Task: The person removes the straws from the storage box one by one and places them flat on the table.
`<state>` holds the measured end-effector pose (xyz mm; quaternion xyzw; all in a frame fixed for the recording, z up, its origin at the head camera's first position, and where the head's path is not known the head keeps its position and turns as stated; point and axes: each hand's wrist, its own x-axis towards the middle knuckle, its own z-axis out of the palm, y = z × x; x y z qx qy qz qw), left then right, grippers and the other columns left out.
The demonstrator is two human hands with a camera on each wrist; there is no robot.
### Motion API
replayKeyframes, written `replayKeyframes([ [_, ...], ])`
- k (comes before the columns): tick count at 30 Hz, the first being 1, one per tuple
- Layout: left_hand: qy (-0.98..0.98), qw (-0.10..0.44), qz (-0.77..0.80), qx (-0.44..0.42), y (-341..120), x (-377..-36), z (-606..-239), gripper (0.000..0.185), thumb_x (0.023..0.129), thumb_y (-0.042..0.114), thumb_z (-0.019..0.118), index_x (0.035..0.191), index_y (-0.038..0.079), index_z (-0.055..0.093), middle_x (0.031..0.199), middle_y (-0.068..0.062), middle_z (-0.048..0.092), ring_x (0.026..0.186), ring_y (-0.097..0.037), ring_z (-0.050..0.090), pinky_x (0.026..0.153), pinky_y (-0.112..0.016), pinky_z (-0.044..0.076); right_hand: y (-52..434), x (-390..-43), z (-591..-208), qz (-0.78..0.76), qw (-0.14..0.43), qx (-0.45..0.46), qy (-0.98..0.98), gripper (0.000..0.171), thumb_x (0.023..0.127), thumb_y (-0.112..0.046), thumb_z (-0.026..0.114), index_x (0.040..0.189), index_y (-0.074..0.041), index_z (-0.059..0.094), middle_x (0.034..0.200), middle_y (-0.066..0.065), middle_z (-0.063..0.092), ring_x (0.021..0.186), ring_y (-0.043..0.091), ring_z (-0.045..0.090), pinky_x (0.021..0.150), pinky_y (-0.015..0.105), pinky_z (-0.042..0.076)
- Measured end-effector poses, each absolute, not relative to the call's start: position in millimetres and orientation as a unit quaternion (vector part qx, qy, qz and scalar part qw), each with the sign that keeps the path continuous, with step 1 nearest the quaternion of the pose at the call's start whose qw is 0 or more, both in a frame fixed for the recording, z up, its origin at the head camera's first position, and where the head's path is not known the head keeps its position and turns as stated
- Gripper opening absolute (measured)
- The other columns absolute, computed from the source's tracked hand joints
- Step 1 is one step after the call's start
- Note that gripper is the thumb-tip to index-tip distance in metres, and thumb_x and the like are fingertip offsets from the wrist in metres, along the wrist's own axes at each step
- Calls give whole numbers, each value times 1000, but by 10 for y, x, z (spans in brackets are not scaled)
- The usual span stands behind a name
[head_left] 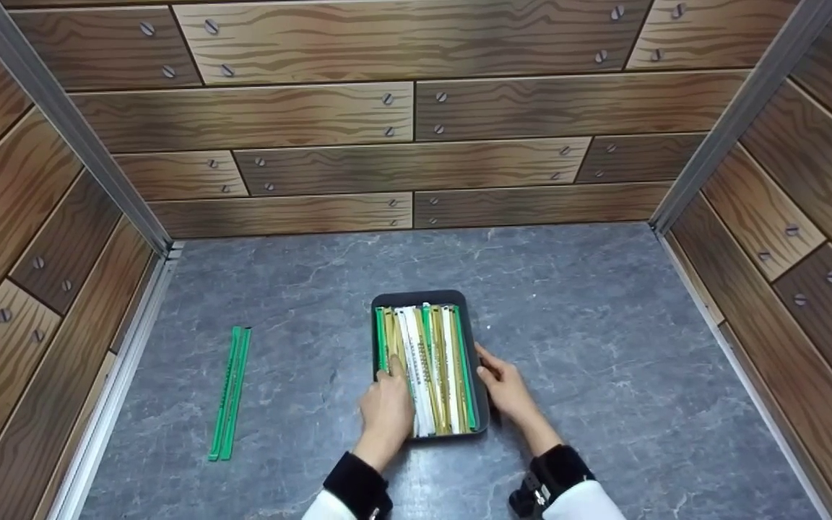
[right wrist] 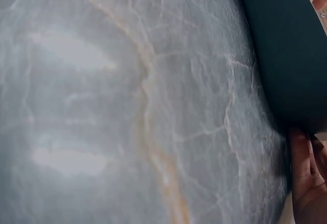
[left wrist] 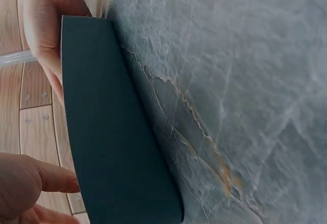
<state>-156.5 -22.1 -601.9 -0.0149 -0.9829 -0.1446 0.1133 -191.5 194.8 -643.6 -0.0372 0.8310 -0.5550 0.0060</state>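
In dark tray (head_left: 419,298), green-gold-white sticks (head_left: 430,361)

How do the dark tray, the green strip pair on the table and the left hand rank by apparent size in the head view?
1. Dark tray, clearly largest.
2. Left hand and green strip pair: too unlike in shape to rank; the pair is longer, the hand broader.

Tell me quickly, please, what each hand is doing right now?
Left hand: fingers rest on the sticks in the dark tray; grip cannot be told.
Right hand: fingers against the tray's right wall, holding nothing else.
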Motion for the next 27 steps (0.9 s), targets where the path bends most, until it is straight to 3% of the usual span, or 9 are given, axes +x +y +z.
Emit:
replayKeyframes([
  [4,-985,104,-136,-18,-210,-1601,-6061,49,78,0,69,126,-5,58,81,-20,60,58,-32,61,41,-42,50,1946,-1918,-6436,-548,-7,-43,836,45,97,-2,56,141,-2,50,132,34,52,120,45,52,98,50,46],
  [8,-986,93,-138,-18,-215,-1627,-6079,38,84,-3,62,122,-6,59,82,-20,58,60,-34,62,43,-44,51,1951,-1920,-6432,-557,11,-30,830,47,97,-1,55,143,-4,48,135,31,50,124,43,50,102,51,42],
  [16,-991,35,-125,-29,-248,-1670,-6048,43,84,-4,62,126,-6,58,84,-23,61,62,-34,63,44,-43,53,1948,-1922,-6426,-562,17,-22,826,47,97,1,55,143,-4,49,136,30,49,127,41,48,105,49,39],
  [20,-988,35,-146,-36,-287,-1690,-6065,33,83,-5,62,116,-4,60,79,-21,63,60,-34,63,42,-43,51,1951,-1919,-6426,-565,18,-24,825,47,97,1,55,143,-4,48,137,30,49,127,41,47,105,50,39],
  [27,-975,56,-210,-39,-356,-1696,-6077,11,85,-3,63,92,2,56,76,-20,66,61,-36,65,42,-46,50,1890,-1816,-6147,-565,6,-51,824,44,97,4,53,140,8,46,133,35,49,123,48,48,100,54,43],
])
